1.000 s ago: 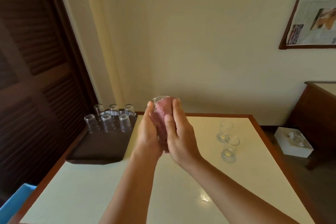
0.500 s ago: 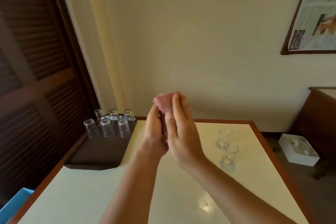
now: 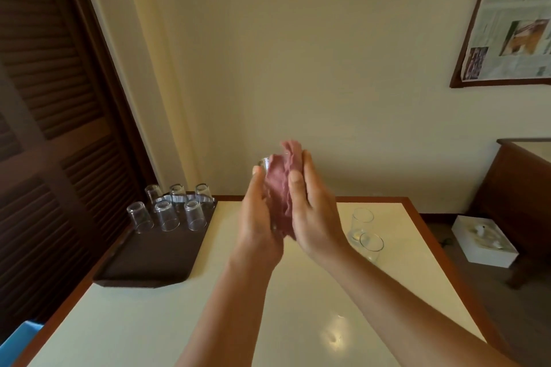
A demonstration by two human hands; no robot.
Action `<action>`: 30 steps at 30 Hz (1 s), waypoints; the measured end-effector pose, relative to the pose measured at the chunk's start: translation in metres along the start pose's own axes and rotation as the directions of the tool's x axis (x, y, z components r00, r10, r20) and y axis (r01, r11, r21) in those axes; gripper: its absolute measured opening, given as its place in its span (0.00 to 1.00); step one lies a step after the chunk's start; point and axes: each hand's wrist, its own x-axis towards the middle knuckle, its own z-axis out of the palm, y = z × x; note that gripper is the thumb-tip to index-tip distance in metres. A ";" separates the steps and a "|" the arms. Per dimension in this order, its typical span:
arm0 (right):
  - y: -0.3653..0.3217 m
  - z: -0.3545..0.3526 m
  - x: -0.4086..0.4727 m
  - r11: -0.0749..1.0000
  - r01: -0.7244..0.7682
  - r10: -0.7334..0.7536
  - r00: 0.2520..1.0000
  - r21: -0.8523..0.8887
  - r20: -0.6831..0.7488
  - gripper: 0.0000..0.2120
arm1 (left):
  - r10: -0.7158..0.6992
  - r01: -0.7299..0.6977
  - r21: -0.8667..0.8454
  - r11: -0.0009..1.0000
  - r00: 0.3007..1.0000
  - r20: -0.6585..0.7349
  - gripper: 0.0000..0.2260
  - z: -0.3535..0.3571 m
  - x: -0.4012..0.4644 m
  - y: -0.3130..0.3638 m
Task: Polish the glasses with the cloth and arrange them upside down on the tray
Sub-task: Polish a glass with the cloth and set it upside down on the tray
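Raised over the table's middle, my left hand holds a clear glass, only its rim showing. My right hand presses a pink cloth against the glass; the cloth wraps most of it. A dark brown tray lies at the table's left, with several clear glasses upside down along its far end. Two upright glasses stand at the right on the table, one behind the other.
The cream table has a brown wooden edge. A dark louvred door fills the left side. A white box sits on the floor at the right beside a wooden cabinet. A blue object shows at the lower left corner.
The cloth has shifted around the glass between my hands, and the glass rim shows again at the upper left. The camera view has tilted slightly upward.
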 end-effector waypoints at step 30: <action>-0.044 0.025 0.009 0.987 0.095 -0.093 0.995 -0.129 0.020 0.25 | 0.109 -0.085 -0.212 0.974 0.988 0.107 0.27 -0.015 0.002 0.027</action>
